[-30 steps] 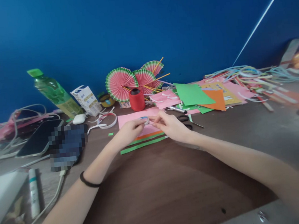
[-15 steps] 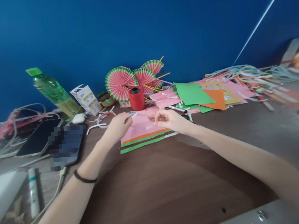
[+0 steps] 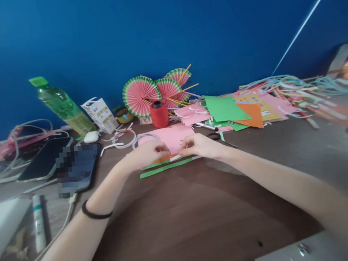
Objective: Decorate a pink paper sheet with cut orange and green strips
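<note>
My left hand [image 3: 148, 153] and my right hand [image 3: 198, 145] are both closed in a pinch at the near edge of a pink sheet [image 3: 171, 135]. That sheet lies on an orange sheet and green sheets [image 3: 165, 168] on the brown table [image 3: 184, 211]. A pale strip [image 3: 181, 157] runs along that edge between my fingertips. A thin pale loop [image 3: 145, 136] arcs just beyond my left hand. A black band sits on my left wrist.
A red thread spool [image 3: 159, 114] and paper fans [image 3: 142, 96] stand behind the sheets. Scissors [image 3: 215, 137], a marker [image 3: 207, 126] and loose coloured paper [image 3: 230, 109] lie to the right. A green bottle [image 3: 59, 106], a carton [image 3: 101, 115], phones [image 3: 47, 158] and cables lie to the left.
My left hand, which was drawn out to the left holding a small tape roll, has come back down. Both hands now pinch at the near edge of the pink sheet.
</note>
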Demonstrator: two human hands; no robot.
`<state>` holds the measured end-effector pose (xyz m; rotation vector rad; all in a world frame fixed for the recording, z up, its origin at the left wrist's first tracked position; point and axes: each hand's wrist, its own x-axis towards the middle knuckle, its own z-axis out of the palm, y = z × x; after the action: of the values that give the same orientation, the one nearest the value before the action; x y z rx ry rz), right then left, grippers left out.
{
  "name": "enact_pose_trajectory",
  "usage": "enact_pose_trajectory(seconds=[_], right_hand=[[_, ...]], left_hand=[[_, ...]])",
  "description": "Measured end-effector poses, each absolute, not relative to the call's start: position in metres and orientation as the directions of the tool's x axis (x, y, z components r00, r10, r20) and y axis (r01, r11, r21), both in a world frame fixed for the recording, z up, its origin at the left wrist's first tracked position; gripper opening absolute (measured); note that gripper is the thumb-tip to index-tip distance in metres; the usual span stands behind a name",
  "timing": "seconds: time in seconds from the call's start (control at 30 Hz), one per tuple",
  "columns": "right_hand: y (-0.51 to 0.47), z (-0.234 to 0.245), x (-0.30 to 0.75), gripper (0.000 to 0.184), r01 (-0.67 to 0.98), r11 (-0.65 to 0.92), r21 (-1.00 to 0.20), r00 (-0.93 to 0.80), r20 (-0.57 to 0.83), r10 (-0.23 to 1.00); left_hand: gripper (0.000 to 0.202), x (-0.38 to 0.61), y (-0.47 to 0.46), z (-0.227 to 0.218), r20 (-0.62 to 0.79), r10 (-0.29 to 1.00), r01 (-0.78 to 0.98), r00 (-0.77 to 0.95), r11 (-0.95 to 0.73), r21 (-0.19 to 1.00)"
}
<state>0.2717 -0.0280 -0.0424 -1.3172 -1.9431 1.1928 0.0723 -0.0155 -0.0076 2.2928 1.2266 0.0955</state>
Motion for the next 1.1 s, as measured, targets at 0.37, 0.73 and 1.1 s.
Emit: enact_pose_trajectory(seconds=[0.37,0.73,1.1], right_hand=[[-0.037,-0.045,0.266,0.008,0.692,0.29,-0.661,-0.413,-0.034,0.91],[-0.035,-0.049,0.266,0.011,0.76,0.334,-0.558,-0.448,-0.077,0.891],[-0.035,-0.049,0.265,0.009,0.778,0.333,-0.532,-0.438,-0.08,0.895]], left_hand=[[0.023,0.077,-0.024,-0.027,-0.286,0.741,0.74,0.608,-0.398,0.542],[0.019,0.086,-0.028,-0.033,-0.283,0.793,0.805,0.54,-0.388,0.449],[0.014,0.091,-0.03,-0.031,-0.281,0.815,0.825,0.507,-0.363,0.434]])
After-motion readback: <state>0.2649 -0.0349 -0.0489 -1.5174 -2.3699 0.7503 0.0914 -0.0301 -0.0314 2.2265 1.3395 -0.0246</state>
